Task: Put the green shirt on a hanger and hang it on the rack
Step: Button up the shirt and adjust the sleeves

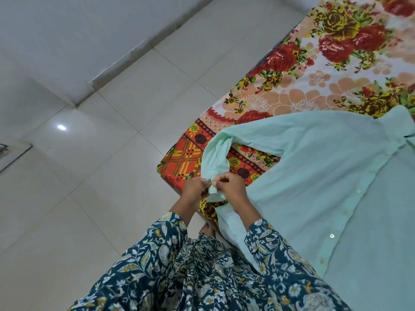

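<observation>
Green shirt (314,176), a pale mint one, lies spread flat on a bed covered by a flowered sheet (314,81) in red, yellow and peach. Its front faces up, with the button strip running down the middle and small white buttons (358,191) showing along it. The collar (402,122) lies toward the right edge of the view, and the lower part of the shirt reaches the near edge of the bed beside the person. One sleeve (215,153) curves out from the shoulder, bends over the corner of the bed and comes back toward the person, leaving a loop of bare sheet between sleeve and body. Both hands meet at the end of this sleeve, just off the bed corner. The left hand (193,187) pinches the cuff (213,193) from the left with fingers curled, and the right hand (233,187) pinches the same cuff from the right, fingertips nearly touching the other hand's. The right forearm lies over the shirt's near edge. The person wears dark blue clothing (157,254) with a leaf and flower print, and a bare foot (206,227) shows beneath it. Pale floor tiles (112,108) fill the left side, with a bright light reflection (61,127) on one of them.
</observation>
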Available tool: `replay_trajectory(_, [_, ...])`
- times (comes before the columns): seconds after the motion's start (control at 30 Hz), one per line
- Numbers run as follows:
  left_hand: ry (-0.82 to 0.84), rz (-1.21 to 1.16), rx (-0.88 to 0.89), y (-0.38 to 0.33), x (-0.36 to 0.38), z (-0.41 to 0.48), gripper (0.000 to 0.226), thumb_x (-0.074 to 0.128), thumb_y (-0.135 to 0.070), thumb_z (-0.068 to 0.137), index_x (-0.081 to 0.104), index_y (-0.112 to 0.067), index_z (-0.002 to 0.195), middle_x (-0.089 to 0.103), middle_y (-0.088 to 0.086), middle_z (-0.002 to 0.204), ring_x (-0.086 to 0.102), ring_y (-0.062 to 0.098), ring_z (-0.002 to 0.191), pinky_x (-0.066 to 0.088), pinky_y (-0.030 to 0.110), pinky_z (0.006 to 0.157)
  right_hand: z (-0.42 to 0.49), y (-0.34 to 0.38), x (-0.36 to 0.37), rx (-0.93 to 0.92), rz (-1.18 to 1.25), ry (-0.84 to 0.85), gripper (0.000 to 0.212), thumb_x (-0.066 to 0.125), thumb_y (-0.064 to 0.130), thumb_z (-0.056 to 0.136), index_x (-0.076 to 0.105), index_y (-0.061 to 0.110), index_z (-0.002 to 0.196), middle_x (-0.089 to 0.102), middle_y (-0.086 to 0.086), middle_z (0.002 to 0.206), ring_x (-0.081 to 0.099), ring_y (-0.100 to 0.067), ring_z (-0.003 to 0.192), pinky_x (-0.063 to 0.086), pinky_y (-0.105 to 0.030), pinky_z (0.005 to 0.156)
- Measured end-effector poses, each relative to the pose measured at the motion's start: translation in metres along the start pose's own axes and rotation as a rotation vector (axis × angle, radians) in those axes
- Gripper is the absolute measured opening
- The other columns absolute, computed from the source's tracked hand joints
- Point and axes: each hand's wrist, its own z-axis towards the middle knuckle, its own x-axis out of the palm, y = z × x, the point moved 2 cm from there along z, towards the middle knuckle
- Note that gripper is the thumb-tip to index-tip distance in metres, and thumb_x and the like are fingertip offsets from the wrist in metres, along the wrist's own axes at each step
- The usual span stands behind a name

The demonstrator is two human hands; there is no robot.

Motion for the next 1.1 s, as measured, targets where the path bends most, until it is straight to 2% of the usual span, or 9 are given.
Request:
replay_trajectory(0.07, [0.003, 0.051, -0.025, -0.004, 0.002, -0.003, 0.03, 0.047, 0.008, 0.088, 0.049, -0.005, 0.06, 0.049, 0.009, 0.06, 0.051, 0.014, 0.049, 0.04, 0.026, 0.052, 0.001, -0.001, 0.0, -0.018, -0.048, 0.013, 0.014, 0.064, 0.005, 0.08, 0.059, 0.013, 0.069, 0.062, -0.003, 0.076, 0.057, -0.018, 0.077, 0.05, -0.033, 0.075])
replay_trajectory(0.17, [0.021, 0.235, 0.137, -0.009, 0.0, -0.002, 0.032, 0.053, 0.003, 0.088, 0.045, -0.009, 0.06, 0.042, 0.005, 0.057, 0.043, 0.011, 0.044, 0.035, 0.018, 0.043, 0.003, 0.002, 0.003, -0.045, -0.094, 0.047, 0.01, 0.063, 0.007, 0.081, 0.057, 0.013, 0.076, 0.059, -0.001, 0.077, 0.057, -0.02, 0.079, 0.051, -0.039, 0.079])
replay_trajectory(0.33, [-0.006, 0.433, 0.364, -0.009, -0.001, -0.001, 0.022, 0.055, -0.003, 0.087, 0.05, -0.008, 0.067, 0.045, 0.006, 0.063, 0.036, 0.015, 0.058, 0.028, 0.028, 0.053, 0.007, 0.012, -0.001, -0.077, -0.189, 0.071, 0.009, 0.064, 0.006, 0.08, 0.058, 0.01, 0.075, 0.054, 0.006, 0.066, 0.052, -0.013, 0.066, 0.041, -0.022, 0.058])
replay_trajectory(0.5, [0.013, 0.395, 0.22, -0.012, 0.006, -0.001, 0.032, 0.057, -0.011, 0.089, 0.05, -0.01, 0.058, 0.054, 0.011, 0.068, 0.053, 0.02, 0.065, 0.05, 0.024, 0.054, 0.004, 0.01, -0.008, -0.133, -0.204, 0.027, 0.009, 0.061, 0.004, 0.081, 0.06, 0.01, 0.073, 0.059, 0.001, 0.075, 0.054, -0.015, 0.076, 0.041, -0.021, 0.06])
replay_trajectory(0.6, [0.043, 0.363, 0.143, -0.018, 0.009, -0.001, 0.033, 0.057, -0.009, 0.089, 0.053, -0.009, 0.056, 0.053, 0.007, 0.064, 0.053, 0.018, 0.064, 0.048, 0.019, 0.048, 0.001, 0.009, -0.01, -0.158, -0.155, 0.005, 0.003, 0.061, 0.003, 0.081, 0.063, 0.003, 0.08, 0.061, -0.003, 0.08, 0.056, -0.016, 0.079, 0.044, -0.025, 0.07])
replay_trajectory(0.7, [0.068, 0.221, 0.151, -0.018, 0.011, -0.003, 0.03, 0.053, -0.002, 0.089, 0.053, -0.007, 0.059, 0.05, 0.006, 0.057, 0.047, 0.016, 0.055, 0.041, 0.016, 0.042, 0.0, 0.012, -0.012, -0.152, -0.095, -0.03, 0.005, 0.062, 0.005, 0.081, 0.064, 0.001, 0.084, 0.059, 0.0, 0.075, 0.055, -0.014, 0.075, 0.044, -0.021, 0.066])
replay_trajectory(0.8, [0.108, 0.126, 0.224, -0.015, 0.01, -0.011, 0.03, 0.05, -0.002, 0.091, 0.051, -0.006, 0.061, 0.047, -0.002, 0.045, 0.042, 0.013, 0.045, 0.035, 0.013, 0.037, 0.001, 0.016, -0.013, -0.078, 0.052, -0.016, 0.006, 0.063, 0.001, 0.081, 0.063, 0.006, 0.076, 0.061, -0.001, 0.073, 0.058, -0.017, 0.075, 0.052, -0.03, 0.075])
replay_trajectory(0.87, [0.154, 0.164, 0.293, -0.015, 0.008, -0.015, 0.026, 0.048, -0.004, 0.092, 0.051, -0.005, 0.067, 0.047, 0.001, 0.051, 0.043, 0.004, 0.038, 0.034, 0.011, 0.037, 0.003, 0.016, -0.014, 0.024, 0.23, 0.024, 0.017, 0.06, -0.003, 0.082, 0.061, 0.008, 0.07, 0.06, -0.005, 0.072, 0.058, -0.018, 0.071, 0.053, -0.032, 0.075])
replay_trajectory(1.1, [0.176, 0.876, 0.601, -0.025, 0.003, -0.009, 0.02, 0.049, -0.012, 0.093, 0.044, -0.01, 0.074, 0.041, -0.003, 0.065, 0.04, 0.016, 0.063, 0.031, 0.029, 0.056, 0.005, 0.005, -0.01, 0.316, 0.714, 0.174, 0.019, 0.048, -0.009, 0.088, 0.057, 0.001, 0.074, 0.051, -0.01, 0.066, 0.05, -0.013, 0.059, 0.05, -0.021, 0.054])
